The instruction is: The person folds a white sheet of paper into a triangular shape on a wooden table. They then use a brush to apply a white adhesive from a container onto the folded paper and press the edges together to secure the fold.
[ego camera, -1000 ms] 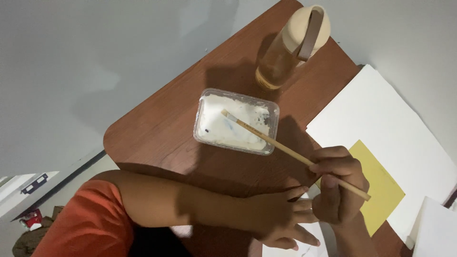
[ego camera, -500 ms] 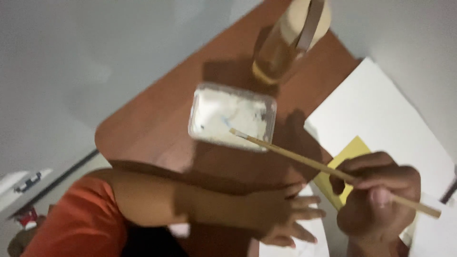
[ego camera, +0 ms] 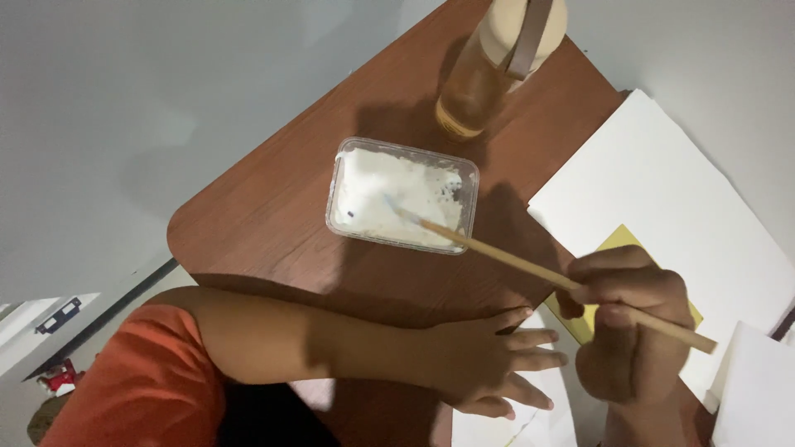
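My right hand (ego camera: 631,319) grips a long wooden paintbrush (ego camera: 530,266) near its rear end. The brush tip reaches into a clear plastic tub (ego camera: 403,194) smeared with white paint, which stands on the brown wooden table (ego camera: 273,215). My left hand (ego camera: 489,364) lies flat, fingers spread, on a white sheet (ego camera: 530,414) at the table's near edge, with my forearm stretched across in front of me. A yellow paper piece (ego camera: 617,273) lies partly under my right hand, on a large white sheet (ego camera: 671,190).
A tan bottle (ego camera: 497,58) with a beige cap and strap stands at the table's far edge, just beyond the tub. More white paper (ego camera: 758,389) lies at the right. My orange sleeve (ego camera: 145,381) is at lower left, and the grey floor surrounds the table.
My right hand drew back to the right and then steadied; the brush tip stays over the white paint in the tub. My left hand has stayed flat on the sheet.
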